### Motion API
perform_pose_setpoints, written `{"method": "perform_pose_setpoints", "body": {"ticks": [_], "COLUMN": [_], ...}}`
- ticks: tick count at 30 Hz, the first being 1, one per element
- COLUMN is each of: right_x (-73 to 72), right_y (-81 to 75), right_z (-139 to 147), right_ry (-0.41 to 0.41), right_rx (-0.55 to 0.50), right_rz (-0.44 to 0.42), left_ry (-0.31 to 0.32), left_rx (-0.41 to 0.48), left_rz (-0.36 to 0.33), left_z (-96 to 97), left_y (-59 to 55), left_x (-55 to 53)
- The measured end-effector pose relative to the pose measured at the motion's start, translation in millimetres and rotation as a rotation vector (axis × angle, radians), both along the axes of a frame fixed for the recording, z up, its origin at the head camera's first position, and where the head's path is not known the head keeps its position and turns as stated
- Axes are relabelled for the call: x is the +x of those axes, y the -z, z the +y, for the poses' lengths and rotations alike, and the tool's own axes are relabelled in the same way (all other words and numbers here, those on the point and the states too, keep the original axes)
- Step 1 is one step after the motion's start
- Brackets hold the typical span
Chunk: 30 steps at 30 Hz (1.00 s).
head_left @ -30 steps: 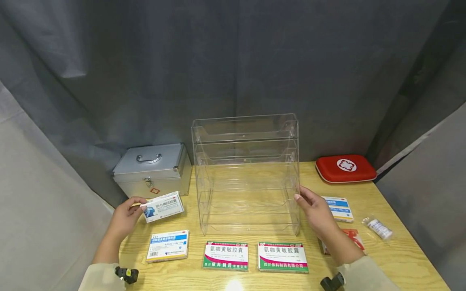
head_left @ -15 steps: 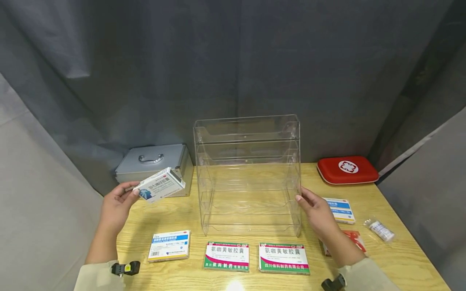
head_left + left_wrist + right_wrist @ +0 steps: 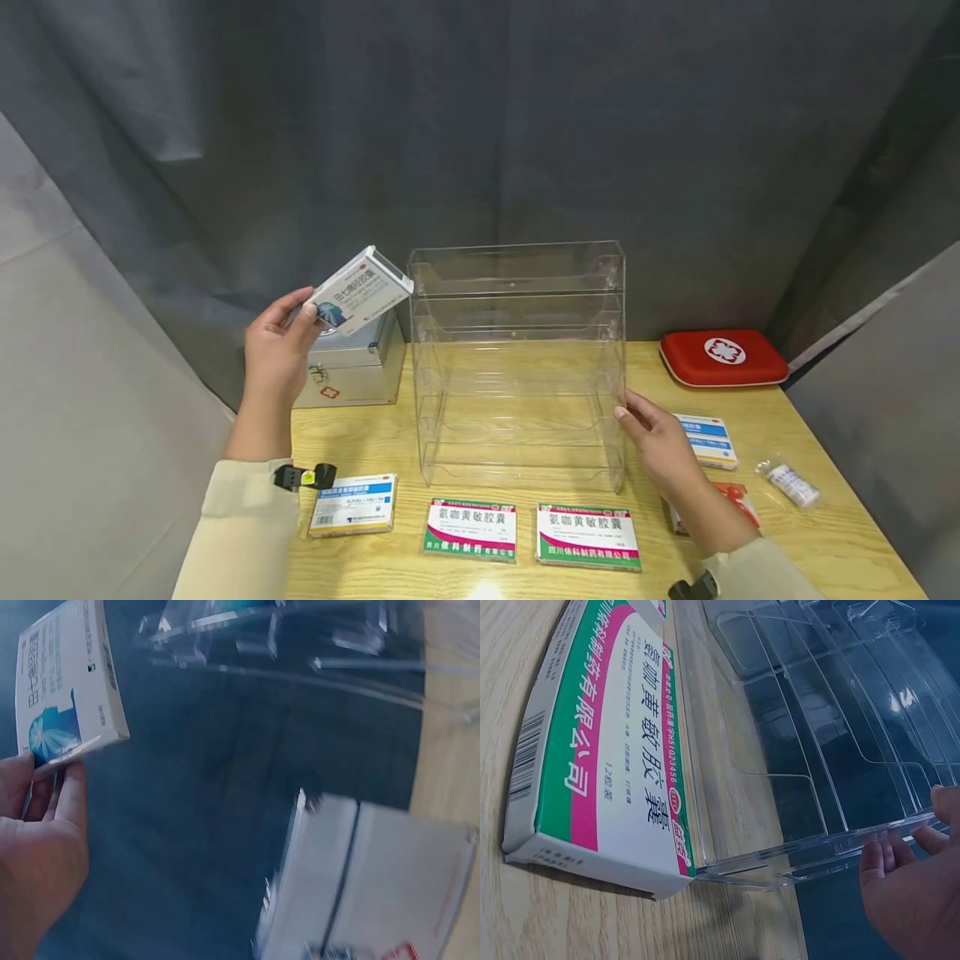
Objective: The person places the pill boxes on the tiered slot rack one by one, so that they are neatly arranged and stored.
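Observation:
My left hand [image 3: 277, 350] pinches a white medicine box [image 3: 363, 293] by one end, thumb on its printed front. Tilted upward, the box hangs high over the silver case, its far corner right at the upper left edge of a clear tiered rack [image 3: 517, 271]. In the left wrist view the box [image 3: 64, 682] shows a blue picture near my fingers [image 3: 72, 796]. My right hand [image 3: 660, 442] grips the rack's right side low down, fingertips curled at its edge in the right wrist view. No medicine boxes show in the rack's tiers.
Two green-and-pink medicine boxes [image 3: 470, 530] lie before the rack, a blue-and-white one [image 3: 352, 505] to their left. Right of the rack are another blue-and-white box [image 3: 707, 442], a red box [image 3: 738, 502], a bagged bottle [image 3: 791, 485] and a red first-aid case [image 3: 723, 358]. A silver case [image 3: 360, 379] stands behind left.
My left hand has lifted the white medicine box up from low over the table, then rightward to the rack's top left, tilting it more. The right hand stays on the rack.

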State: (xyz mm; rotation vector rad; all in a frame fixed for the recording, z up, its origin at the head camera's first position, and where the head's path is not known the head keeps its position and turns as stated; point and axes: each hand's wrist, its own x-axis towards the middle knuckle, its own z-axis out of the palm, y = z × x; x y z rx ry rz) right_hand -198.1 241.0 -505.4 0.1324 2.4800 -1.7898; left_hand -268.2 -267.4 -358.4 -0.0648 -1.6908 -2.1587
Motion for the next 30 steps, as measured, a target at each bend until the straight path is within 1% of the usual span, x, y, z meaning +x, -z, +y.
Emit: {"method": "perform_pose_setpoints", "body": {"ticks": [5,11,14,17,21,23,26,28,30], "right_x": [-1.9,-1.4,-0.9,-0.8,-0.7,-1.1,-2.5,-3.3,-3.9], "right_y": [-0.4,0.6,2.1,3.5,3.6,2.6,1.0,0.7,1.2], "right_z": [-0.8,-0.3,0.4,0.3,-1.0,-1.9,-3.8,-5.2,-6.8], "right_ry": [0.005,0.011,0.012,0.015,0.018,0.015,0.009,0.006,0.006], "right_rx": [-0.005,-0.003,-0.001,-0.002,-0.010,-0.014,-0.014,-0.013,-0.012], "right_rz": [0.012,0.022,0.024,0.026,0.021,0.022,0.032,0.041,0.043], "left_ry": [0.011,0.030,0.040,0.042,0.053,0.071,0.091,0.088,0.076], "left_rx": [-0.009,-0.067,-0.111,-0.199,-0.313,-0.333,-0.337,-0.363,-0.410], "left_rz": [0.030,0.039,0.052,0.074,0.101,0.116,0.137,0.143,0.139], "left_z": [21.0,48.7,62.9,75.7,90.1,96.6,105.0,108.8,110.6], "left_y": [-19.1,-45.6,-58.3,-68.5,-74.1,-74.7,-74.6,-73.3,-70.7], "left_x": [-18.8,-33.5,-42.1,-51.8,-65.2,-70.7,-77.3,-81.5,-85.2]}}
